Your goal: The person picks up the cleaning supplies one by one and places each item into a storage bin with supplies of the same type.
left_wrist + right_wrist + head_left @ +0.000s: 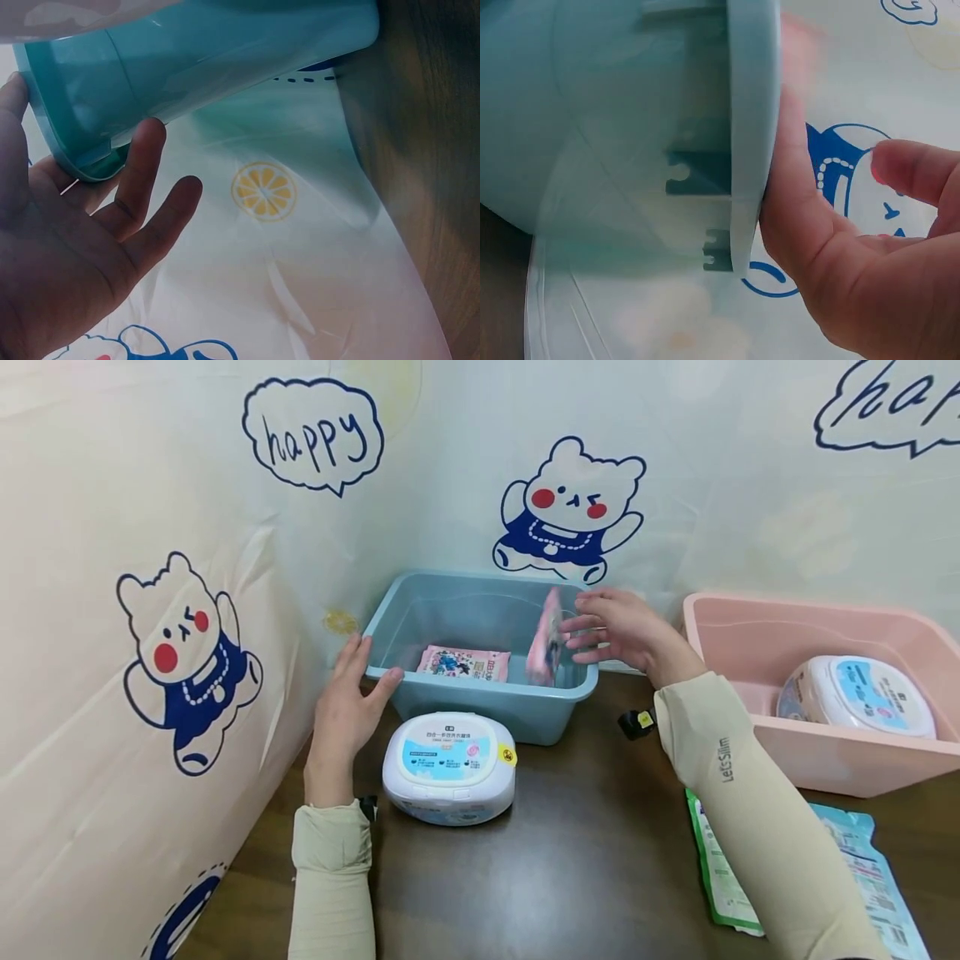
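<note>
In the head view a blue plastic bin [480,692] stands at the back. My left hand [347,714] is at its left front corner, fingers spread and touching the rim, thumb apart from them. Over the bin's right end is my right hand [618,631], its fingers extended. Just beside those fingertips a pink packet [546,639] stands on edge inside the bin, blurred. Another pink printed packet [465,663] lies flat on the bin's floor. The right wrist view shows the right hand [870,262] against the outer side of the bin rim [751,135].
A white lidded tub [450,768] with a blue label sits in front of the blue bin. To the right, a pink bin [847,760] holds a similar tub [862,697]. Green and blue pouches [723,868] lie under the right forearm. Printed cloth hangs behind and left.
</note>
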A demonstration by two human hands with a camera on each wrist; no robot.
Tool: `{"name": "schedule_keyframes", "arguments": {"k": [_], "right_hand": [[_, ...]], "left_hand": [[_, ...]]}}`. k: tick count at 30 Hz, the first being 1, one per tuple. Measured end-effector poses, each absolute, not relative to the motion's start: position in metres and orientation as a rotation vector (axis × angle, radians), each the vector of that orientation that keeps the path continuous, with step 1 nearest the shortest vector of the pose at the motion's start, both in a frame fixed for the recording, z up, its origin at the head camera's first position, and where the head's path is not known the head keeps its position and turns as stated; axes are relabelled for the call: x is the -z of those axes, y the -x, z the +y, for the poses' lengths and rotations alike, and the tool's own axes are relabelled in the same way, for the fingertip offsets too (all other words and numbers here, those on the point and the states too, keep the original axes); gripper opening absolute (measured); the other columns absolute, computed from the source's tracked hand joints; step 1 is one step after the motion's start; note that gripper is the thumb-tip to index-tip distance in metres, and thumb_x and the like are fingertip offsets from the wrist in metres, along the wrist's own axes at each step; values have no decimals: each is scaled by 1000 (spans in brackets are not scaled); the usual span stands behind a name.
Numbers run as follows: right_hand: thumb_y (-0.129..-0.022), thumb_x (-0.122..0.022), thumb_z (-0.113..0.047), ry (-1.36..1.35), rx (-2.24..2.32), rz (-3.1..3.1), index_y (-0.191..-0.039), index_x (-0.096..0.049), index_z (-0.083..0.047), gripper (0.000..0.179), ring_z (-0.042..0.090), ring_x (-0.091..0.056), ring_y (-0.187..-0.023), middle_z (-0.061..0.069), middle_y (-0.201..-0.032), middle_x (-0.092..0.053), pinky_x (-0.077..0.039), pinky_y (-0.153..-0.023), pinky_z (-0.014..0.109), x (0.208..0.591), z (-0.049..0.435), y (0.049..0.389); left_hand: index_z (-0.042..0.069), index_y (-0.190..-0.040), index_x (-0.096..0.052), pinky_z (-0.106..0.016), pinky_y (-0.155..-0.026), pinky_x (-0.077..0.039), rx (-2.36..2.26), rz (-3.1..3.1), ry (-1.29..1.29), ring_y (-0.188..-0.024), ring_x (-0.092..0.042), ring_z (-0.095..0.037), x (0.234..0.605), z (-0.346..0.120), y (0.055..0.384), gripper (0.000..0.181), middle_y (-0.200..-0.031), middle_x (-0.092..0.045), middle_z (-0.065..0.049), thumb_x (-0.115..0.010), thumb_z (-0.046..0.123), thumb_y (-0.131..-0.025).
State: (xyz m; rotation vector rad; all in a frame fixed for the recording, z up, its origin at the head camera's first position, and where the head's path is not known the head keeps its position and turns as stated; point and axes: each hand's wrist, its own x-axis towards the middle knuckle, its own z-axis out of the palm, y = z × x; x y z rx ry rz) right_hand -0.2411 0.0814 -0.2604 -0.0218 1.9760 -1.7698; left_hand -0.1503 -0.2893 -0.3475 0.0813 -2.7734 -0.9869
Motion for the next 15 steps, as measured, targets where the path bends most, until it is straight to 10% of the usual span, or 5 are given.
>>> {"name": "schedule_keyframes", "arguments": {"k": [15], "right_hand": [[-108, -49, -23, 148, 1902, 2128, -146, -42, -3, 44, 29, -70, -100, 23, -132, -60, -57, -86, 38, 282, 109, 194]], "left_hand": [[26, -164, -16, -75, -107, -19, 1024, -2795, -125, -149, -15, -46, 348, -287, 146, 88, -170, -5, 1, -50, 69, -95]]}}
